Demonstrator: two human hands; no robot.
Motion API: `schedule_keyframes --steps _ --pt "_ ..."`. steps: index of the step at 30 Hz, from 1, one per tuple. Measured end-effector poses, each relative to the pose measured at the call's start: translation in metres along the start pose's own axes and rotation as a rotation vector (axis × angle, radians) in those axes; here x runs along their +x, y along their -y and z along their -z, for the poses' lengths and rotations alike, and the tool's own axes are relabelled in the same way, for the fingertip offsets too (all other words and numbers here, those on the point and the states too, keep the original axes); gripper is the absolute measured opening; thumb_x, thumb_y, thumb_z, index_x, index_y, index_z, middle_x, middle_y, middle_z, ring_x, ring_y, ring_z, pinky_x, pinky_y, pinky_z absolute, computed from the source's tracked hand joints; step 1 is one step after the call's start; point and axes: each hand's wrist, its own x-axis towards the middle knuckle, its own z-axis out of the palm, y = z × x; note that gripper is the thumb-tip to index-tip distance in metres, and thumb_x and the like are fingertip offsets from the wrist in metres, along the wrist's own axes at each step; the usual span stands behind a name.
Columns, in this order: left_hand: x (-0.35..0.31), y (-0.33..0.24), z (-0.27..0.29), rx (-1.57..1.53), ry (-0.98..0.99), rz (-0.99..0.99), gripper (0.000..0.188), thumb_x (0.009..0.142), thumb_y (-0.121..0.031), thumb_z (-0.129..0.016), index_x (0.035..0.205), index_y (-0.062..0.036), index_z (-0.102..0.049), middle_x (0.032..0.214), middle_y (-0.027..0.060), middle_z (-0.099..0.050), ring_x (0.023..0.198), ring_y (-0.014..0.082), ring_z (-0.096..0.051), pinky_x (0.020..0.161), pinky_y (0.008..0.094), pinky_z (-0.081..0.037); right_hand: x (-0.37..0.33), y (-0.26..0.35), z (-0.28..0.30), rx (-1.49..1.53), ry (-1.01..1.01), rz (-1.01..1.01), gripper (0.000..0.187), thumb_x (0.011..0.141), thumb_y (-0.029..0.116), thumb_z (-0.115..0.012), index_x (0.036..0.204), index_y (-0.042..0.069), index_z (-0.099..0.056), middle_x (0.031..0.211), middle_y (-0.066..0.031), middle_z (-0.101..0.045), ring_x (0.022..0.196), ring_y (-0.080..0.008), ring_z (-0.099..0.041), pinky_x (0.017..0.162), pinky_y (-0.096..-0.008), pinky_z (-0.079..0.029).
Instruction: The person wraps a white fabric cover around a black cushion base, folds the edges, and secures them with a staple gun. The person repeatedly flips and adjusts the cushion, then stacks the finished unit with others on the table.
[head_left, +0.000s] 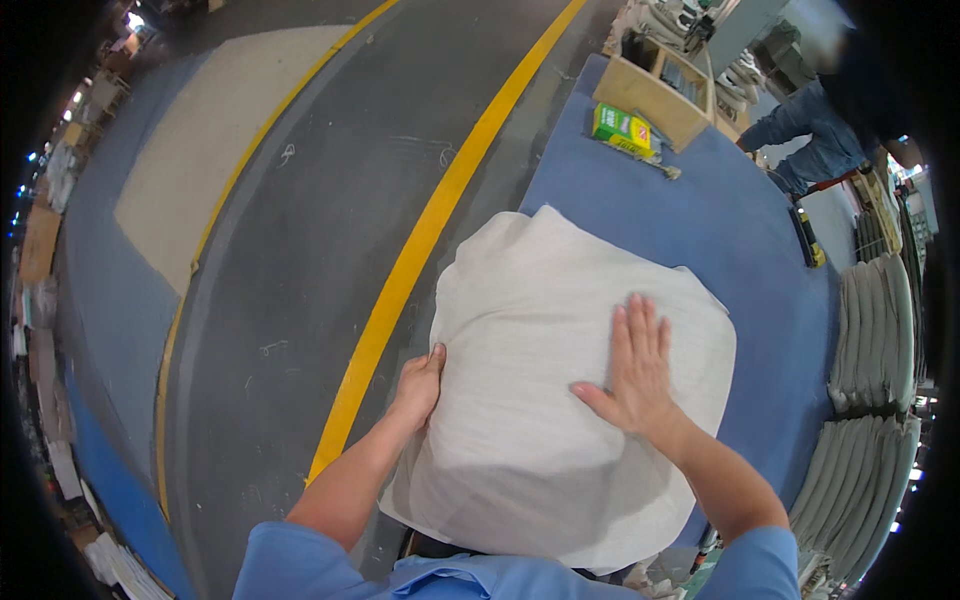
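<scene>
A white cloth-covered cushion (pixel 540 380), broad and rounded with slight creases, lies in front of me, partly over the blue tabletop (pixel 680 220). At its left edge, my left hand (pixel 417 388) grips the side. The thumb shows against the cloth, while the other fingers are mostly hidden behind the edge. My right hand (pixel 636 375) rests flat on the cushion's upper surface, right of the middle, fingers stretched out and thumb spread to the left. The cushion's near edge reaches close to my body.
A wooden box (pixel 655 92) and a green-yellow carton (pixel 622 130) stand at the table's far end. A yellow-black tool (pixel 806 238) lies on its right side. Stacked pale cushions (pixel 870 340) stand at right. Another person (pixel 820 120) is far right. Yellow lines (pixel 430 220) mark the grey floor.
</scene>
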Motion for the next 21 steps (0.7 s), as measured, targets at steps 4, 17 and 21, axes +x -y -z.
schedule_keyframes --steps 4,17,21 --pt "0.009 0.009 0.006 0.047 0.044 -0.025 0.057 0.111 -0.046 -0.051 0.111 0.0071 -0.072 0.102 0.0148 -0.074 0.095 0.0198 -0.065 0.088 0.0353 -0.051 0.067 0.039 -0.004 -0.004 -0.011 0.147 0.115 0.09 0.077 -0.054 0.155 -0.014 -0.032 0.164 -0.0373 -0.025 0.156 -0.0531 -0.016 0.124 -0.0676 -0.01" --pt "0.03 0.029 0.0 -0.078 0.015 -0.02 0.055 0.109 -0.043 -0.054 0.122 0.0081 -0.07 0.121 0.0174 -0.073 0.108 0.0252 -0.067 0.096 0.0371 -0.051 0.145 0.142 -0.011 -0.143 0.235 -0.001 0.088 0.1 0.063 -0.049 0.164 0.006 -0.032 0.171 -0.0262 -0.022 0.159 -0.045 -0.016 0.126 -0.0632 -0.01" --pt "0.023 0.014 -0.004 0.009 -0.002 -0.112 0.058 0.109 -0.043 -0.05 0.128 0.008 -0.068 0.125 0.0205 -0.072 0.113 0.029 -0.067 0.098 0.0388 -0.051 0.124 0.125 -0.031 0.112 -0.199 0.24 0.077 0.102 0.058 -0.05 0.164 0.016 -0.035 0.171 -0.0191 -0.027 0.16 -0.0401 -0.016 0.125 -0.0672 -0.007"
